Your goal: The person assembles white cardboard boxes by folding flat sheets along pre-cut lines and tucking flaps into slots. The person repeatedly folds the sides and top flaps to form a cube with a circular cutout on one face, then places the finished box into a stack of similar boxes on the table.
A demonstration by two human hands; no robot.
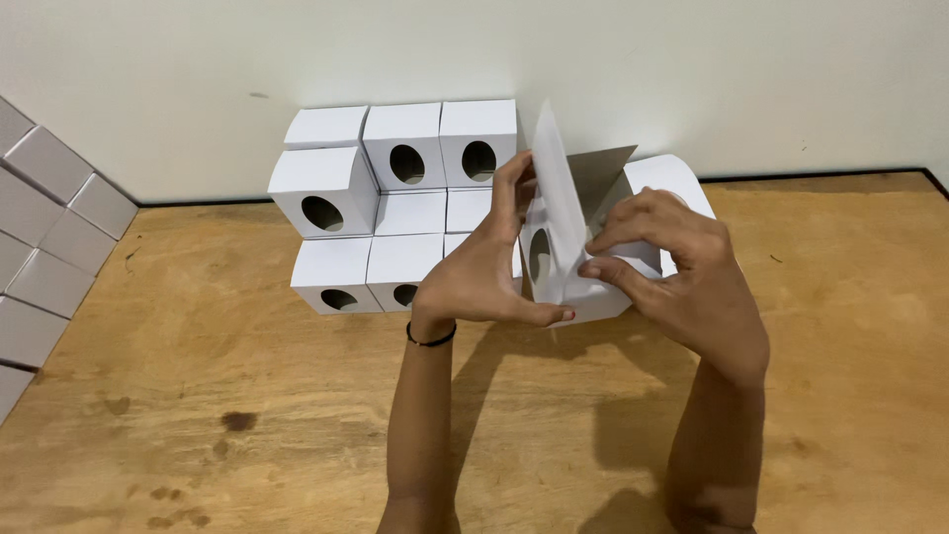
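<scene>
Stacked boxes (395,198) stand against the wall (692,69), left of the half-folded box (593,247).

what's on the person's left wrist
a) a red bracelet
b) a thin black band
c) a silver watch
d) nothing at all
b: a thin black band circles the wrist just below the left hand, which together with the right hand holds a white cardboard box that is partly unfolded.
</scene>
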